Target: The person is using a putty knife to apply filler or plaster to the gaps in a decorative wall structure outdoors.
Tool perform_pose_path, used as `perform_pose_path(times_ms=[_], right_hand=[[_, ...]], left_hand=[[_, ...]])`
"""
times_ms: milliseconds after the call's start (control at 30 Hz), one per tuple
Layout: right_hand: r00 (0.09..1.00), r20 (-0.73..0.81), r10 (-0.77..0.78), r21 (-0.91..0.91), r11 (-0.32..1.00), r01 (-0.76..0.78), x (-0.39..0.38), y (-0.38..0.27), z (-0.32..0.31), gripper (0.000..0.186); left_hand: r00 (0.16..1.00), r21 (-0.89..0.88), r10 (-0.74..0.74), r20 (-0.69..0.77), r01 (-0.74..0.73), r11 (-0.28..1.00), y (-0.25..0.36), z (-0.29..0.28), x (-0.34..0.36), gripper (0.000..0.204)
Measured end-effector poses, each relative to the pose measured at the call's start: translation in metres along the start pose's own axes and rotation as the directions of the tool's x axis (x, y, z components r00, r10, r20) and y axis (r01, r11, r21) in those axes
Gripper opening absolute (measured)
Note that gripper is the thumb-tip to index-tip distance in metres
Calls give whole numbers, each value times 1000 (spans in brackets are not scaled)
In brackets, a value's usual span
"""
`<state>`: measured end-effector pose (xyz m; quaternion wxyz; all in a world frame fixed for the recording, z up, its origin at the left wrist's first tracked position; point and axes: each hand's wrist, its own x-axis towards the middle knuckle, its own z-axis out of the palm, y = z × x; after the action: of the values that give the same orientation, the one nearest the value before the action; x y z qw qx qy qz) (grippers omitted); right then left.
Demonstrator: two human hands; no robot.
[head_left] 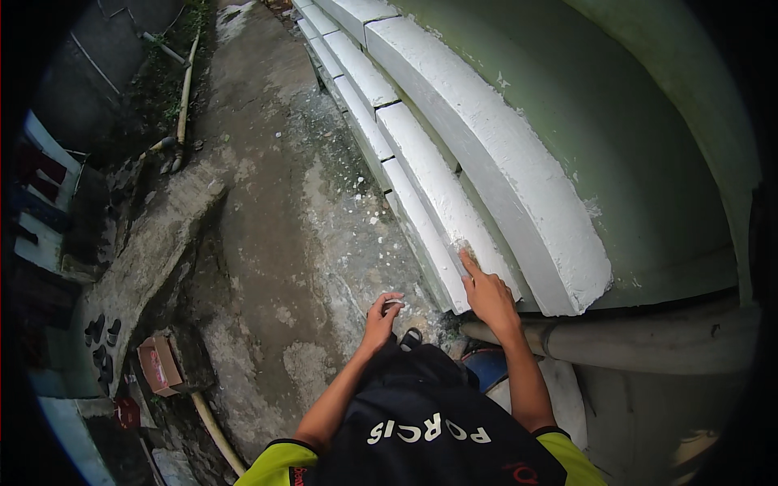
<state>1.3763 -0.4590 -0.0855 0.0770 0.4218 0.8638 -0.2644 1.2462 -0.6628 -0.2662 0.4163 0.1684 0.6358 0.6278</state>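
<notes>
White-coated ledges, rough on top, run in steps along the wall. On the middle ledge, the stretched index finger of my right hand touches a small bare grey-brown patch near its near end. The other fingers of that hand are bent, and nothing shows in them. My left hand is held lower and to the left, over the concrete ground, with curled fingers. A small white piece shows between its fingertips; its kind is too small to make out.
A broad white upper ledge juts from the green wall. A thick pipe lies at right below it. White flakes dot the concrete path. At left are a cardboard box, several sandals and a pale pole.
</notes>
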Motion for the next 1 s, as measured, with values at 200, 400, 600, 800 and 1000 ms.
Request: perform_pose_path(times_ms=[200, 400, 600, 800, 1000], right_hand=[[999, 37, 0, -34, 999, 1, -20, 11, 0, 56], [998, 22, -61, -7, 998, 61, 21, -4, -7, 55], [997, 57, -48, -18, 999, 49, -6, 7, -2, 53], [997, 11, -78, 31, 996, 78, 23, -2, -9, 53], [999, 45, -23, 13, 1000, 22, -5, 11, 1, 53]], left_hand=[[998, -1, 43, -51, -43, 999, 7, -10, -8, 23], [1000, -14, 14, -21, -14, 1000, 7, -9, -1, 22], [997, -43, 19, -76, -22, 999, -3, -23, -11, 22], [997, -28, -19, -72, 17, 999, -4, -21, -5, 23], [997, 3, 1, -83, -1, 1000, 11, -19, -4, 24]])
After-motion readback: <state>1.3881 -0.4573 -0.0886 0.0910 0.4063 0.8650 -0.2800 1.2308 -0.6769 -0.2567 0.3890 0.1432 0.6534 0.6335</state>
